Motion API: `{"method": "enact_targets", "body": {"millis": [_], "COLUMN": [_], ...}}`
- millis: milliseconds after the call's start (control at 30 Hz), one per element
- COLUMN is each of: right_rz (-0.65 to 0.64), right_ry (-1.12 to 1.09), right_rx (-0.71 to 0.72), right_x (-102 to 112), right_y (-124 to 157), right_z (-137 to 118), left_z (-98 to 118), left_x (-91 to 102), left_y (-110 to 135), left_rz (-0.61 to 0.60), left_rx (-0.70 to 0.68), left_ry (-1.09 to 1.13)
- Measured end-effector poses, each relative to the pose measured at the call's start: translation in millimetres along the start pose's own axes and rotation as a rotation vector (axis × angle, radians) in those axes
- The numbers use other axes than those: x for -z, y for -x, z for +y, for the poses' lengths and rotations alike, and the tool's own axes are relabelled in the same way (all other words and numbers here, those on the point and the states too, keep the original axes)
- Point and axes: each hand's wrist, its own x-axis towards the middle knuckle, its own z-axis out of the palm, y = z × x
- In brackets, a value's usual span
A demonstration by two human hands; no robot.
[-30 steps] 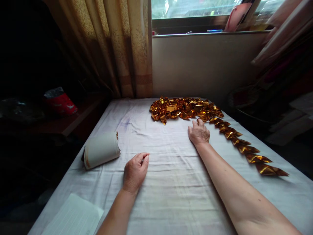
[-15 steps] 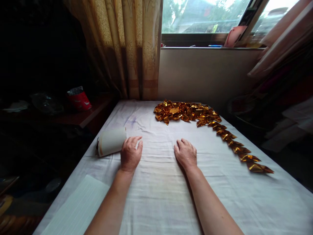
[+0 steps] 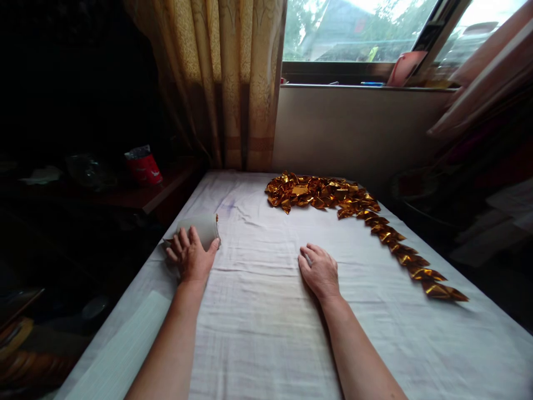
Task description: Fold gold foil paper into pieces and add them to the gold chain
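Observation:
My left hand [image 3: 191, 256] lies over a curled stack of pale paper sheets [image 3: 205, 228] near the left edge of the white cloth [image 3: 266, 311]; its fingers are spread and wrap the roll. My right hand [image 3: 320, 271] rests flat on the cloth near the middle, fingers together and stretched, holding nothing. A pile of folded gold foil pieces [image 3: 316, 191] sits at the far end. From it a row of gold foil pieces [image 3: 410, 260] trails down the right side.
A white lined sheet [image 3: 120, 350] lies at the near left corner. A red packet [image 3: 144, 166] stands on a dark side shelf to the left. A curtain [image 3: 225, 83] and a window sill [image 3: 366, 84] with small items are behind.
My left hand moved left onto the paper roll and closed over it. My right hand drew back from the gold pile to the middle of the cloth. The view tilted up slightly.

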Motion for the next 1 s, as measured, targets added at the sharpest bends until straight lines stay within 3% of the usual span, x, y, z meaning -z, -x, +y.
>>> {"method": "enact_targets", "body": {"millis": [1000], "right_rz": [0.006], "right_ry": [-0.054], "right_rx": [-0.010], "right_x": [-2], "right_y": [-2], "right_z": [0], "left_z": [5], "left_x": [-7.1], "left_y": [7], "left_rz": [0.037], "left_rx": [-0.167], "left_ry": [0.088]}}
